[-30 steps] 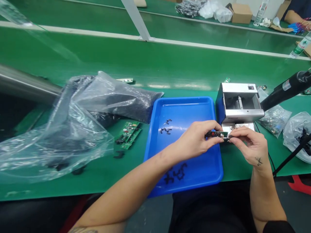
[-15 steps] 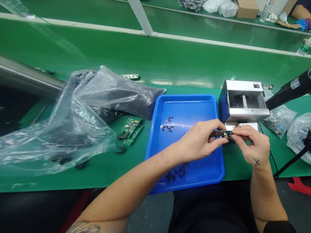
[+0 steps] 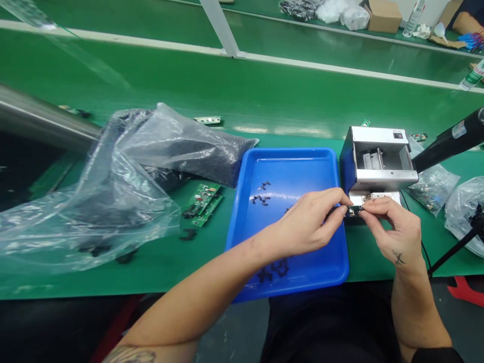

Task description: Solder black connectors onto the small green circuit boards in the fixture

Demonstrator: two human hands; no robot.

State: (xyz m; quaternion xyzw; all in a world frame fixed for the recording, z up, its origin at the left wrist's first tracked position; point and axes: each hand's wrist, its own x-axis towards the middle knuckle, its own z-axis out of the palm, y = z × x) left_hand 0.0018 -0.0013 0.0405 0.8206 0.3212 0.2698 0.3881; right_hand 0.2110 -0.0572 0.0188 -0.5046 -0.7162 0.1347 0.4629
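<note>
My left hand (image 3: pixel 315 219) pinches one end of a small circuit board (image 3: pixel 354 210), its thumb and fingers closed. At the board's other end, the thumb and fingertips of my right hand (image 3: pixel 393 227) are closed on it too. Fingers cover much of the board. It is held just in front of a silver and black machine (image 3: pixel 383 151) with an open top. Below my left forearm and hand lies a blue tray (image 3: pixel 287 159) with several small black plastic parts (image 3: pixel 260 200) in it.
Left of the tray lie green circuit boards (image 3: pixel 204 204), a loose black part (image 3: pixel 188 234) and a clear plastic bag (image 3: pixel 181 151) full of dark pieces. More bags (image 3: pixel 434 184) and a black tube (image 3: pixel 449 138) are at the right. Across the divider, a person's arm (image 3: pixel 469 22) shows.
My left fingers have slid toward my right hand and closed over more of the circuit board. A light-coloured part inside the machine's opening has changed position.
</note>
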